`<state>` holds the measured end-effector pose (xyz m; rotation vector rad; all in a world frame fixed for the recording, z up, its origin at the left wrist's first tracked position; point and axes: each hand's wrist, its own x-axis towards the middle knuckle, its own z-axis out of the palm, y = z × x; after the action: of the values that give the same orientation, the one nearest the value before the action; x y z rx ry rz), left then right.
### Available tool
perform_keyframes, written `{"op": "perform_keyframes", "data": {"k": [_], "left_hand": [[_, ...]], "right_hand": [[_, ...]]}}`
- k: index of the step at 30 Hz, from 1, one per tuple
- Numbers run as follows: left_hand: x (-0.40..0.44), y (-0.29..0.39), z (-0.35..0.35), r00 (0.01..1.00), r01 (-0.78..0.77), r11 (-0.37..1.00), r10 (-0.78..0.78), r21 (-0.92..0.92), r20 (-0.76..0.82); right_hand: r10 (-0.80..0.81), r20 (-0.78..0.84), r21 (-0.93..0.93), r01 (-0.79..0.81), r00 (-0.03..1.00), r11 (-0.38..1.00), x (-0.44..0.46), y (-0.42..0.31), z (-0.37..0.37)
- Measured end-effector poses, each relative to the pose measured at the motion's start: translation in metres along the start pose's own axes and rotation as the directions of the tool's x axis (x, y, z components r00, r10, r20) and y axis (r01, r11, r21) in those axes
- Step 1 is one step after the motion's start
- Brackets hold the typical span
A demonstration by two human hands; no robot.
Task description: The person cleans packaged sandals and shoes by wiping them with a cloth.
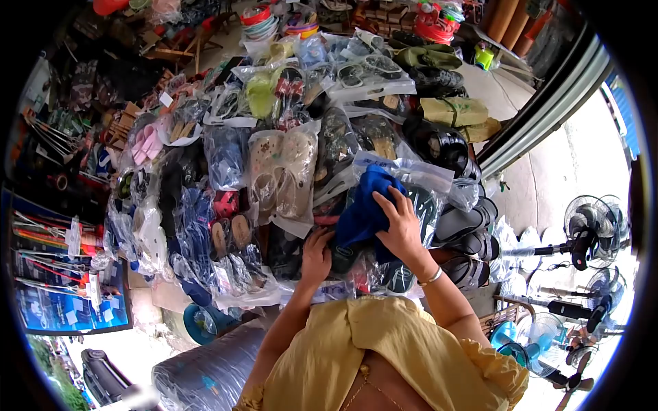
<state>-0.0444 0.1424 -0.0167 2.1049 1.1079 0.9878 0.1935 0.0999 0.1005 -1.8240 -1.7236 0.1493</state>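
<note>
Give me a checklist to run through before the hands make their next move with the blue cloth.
1. Right hand on the blue cloth: ok.
2. Cloth spread flat: not ok, it is bunched up.
3. Left hand close to the cloth: ok, just beside it.
4. Beige clogs in a clear bag: ok.
5. Footwear directly under the cloth free of dust: cannot tell, it is covered.

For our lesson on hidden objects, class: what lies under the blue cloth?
Plastic-bagged footwear shows beside the blue cloth, and the right hand rests on top; whatever lies directly beneath the cloth is covered.
</note>
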Motion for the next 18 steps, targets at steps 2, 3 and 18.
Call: {"op": "perform_keyframes", "data": {"k": [2, 3, 18], "left_hand": [[0.0, 0.001, 0.001, 1.0, -0.004, 1.0, 0.004, -0.008, -0.008], [0.001, 0.002, 0.001, 1.0, -0.01, 1.0, 0.01, 0.011, -0.004], [0.004, 0.005, 0.002, 1.0, -0.01, 1.0, 0.01, 0.029, 0.004]], "right_hand": [[-0.03, 0.053, -0.017, 0.031, 0.998, 0.999, -0.017, 0.009, 0.008], [-0.056, 0.104, -0.031, 0.059, 0.993, 0.998, -0.023, 0.011, 0.013], [0.089, 0.044, -0.004, -0.089, 0.995, 0.996, -0.019, 0.035, 0.014]]}}
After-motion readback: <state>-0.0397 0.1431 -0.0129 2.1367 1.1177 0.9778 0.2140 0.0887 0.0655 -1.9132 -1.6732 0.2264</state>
